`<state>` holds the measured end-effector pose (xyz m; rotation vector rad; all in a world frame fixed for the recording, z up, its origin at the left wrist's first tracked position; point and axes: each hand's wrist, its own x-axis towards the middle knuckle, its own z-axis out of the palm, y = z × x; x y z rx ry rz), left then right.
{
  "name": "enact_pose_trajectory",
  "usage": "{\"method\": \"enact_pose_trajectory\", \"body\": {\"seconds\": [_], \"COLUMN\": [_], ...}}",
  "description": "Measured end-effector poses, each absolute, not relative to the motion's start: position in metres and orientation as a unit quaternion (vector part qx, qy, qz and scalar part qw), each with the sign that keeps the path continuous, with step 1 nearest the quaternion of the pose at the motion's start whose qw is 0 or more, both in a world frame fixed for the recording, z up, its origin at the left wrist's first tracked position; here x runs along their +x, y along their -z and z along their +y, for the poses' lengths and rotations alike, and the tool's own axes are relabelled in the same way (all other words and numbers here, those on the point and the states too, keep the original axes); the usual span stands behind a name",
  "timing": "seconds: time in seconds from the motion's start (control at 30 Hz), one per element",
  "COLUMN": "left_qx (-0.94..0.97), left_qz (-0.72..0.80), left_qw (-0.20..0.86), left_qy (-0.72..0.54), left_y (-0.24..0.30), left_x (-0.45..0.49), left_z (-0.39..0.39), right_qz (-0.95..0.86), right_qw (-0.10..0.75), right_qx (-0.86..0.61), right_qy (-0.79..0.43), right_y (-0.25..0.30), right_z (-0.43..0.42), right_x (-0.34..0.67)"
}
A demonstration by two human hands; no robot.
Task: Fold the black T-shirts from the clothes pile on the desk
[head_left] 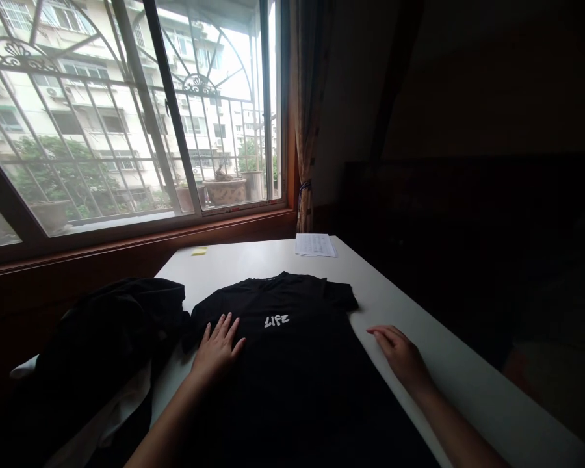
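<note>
A black T-shirt (316,377) lies spread out on the white table (443,344), its collar at the far end and small white lettering (277,320) across its chest. My left hand (218,348) rests flat on the shirt's left chest, near the left sleeve, fingers spread. To the right of the shirt, apart from its edge, my right hand (400,354) hovers by or touches the table; which one I cannot tell. Its fingers are drawn together and nothing shows in them. The shirt's right sleeve (342,296) lies partly folded, and its lower part runs into shadow.
A heap of dark clothes (107,344) with some white cloth sits along the table's left side. Papers (316,245) and a yellow note (199,251) lie at the far end. Beyond stand a barred window (127,117) and a tied curtain (308,130).
</note>
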<state>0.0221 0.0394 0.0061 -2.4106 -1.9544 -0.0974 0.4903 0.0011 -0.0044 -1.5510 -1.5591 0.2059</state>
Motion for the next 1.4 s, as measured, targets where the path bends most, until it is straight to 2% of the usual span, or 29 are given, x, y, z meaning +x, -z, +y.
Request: {"method": "enact_pose_trajectory", "body": {"seconds": [0.43,0.83,1.0,1.4], "left_qx": [-0.776,-0.802,-0.814,-0.81], "left_qz": [-0.63,-0.578,-0.565,-0.579], "left_qw": [0.011,0.042,0.028,-0.005], "left_qy": [0.03,0.143,0.13,0.094], "left_y": [-0.004,0.01,0.013,0.0], "left_x": [0.02,0.005,0.004,0.01], "left_z": [0.041,0.043,0.04,0.031], "right_qz": [-0.629,-0.692,-0.712,-0.702], "right_qw": [0.447,0.419,0.382,0.405], "right_qx": [-0.631,-0.579,-0.574,-0.565], "right_qy": [-0.086,-0.1,-0.131,-0.154], "right_y": [0.003,-0.001,-0.006,-0.013], "right_z": [0.003,-0.002,-0.013,-0.019], "right_x": [0.485,0.476,0.477,0.474]}}
